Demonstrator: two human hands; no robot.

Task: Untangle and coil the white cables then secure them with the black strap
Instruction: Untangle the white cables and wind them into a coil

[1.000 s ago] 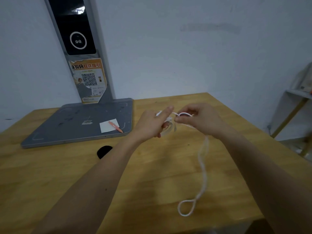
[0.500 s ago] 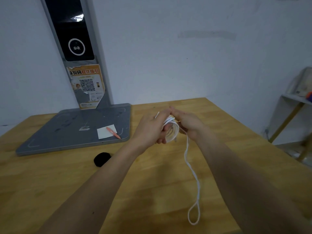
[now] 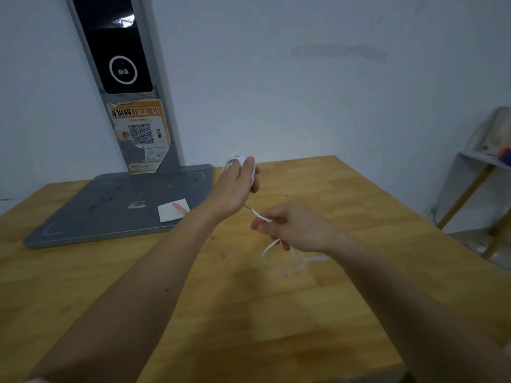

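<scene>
Gripping white cable (image 3: 258,214) with both hands' fingers above wooden table (image 3: 345,194) (grey stand (image 3: 116,205) against wall).

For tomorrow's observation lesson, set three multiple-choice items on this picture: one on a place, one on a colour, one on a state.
1. Where does the white note lie?
A. on the grey base
B. on the shelf
C. on the floor

2. What colour is the cable?
A. black
B. white
C. red

3. How does the cable run between the hands?
A. it lies flat on the table
B. it is cut in two
C. it runs from the left hand down to the right hand

Answers:
1. A, the note rests on the grey base beside a pink pen.
2. B, the strand shows white against the wooden table.
3. C, the left hand holds coils up while the right hand grips the strand lower.
</scene>
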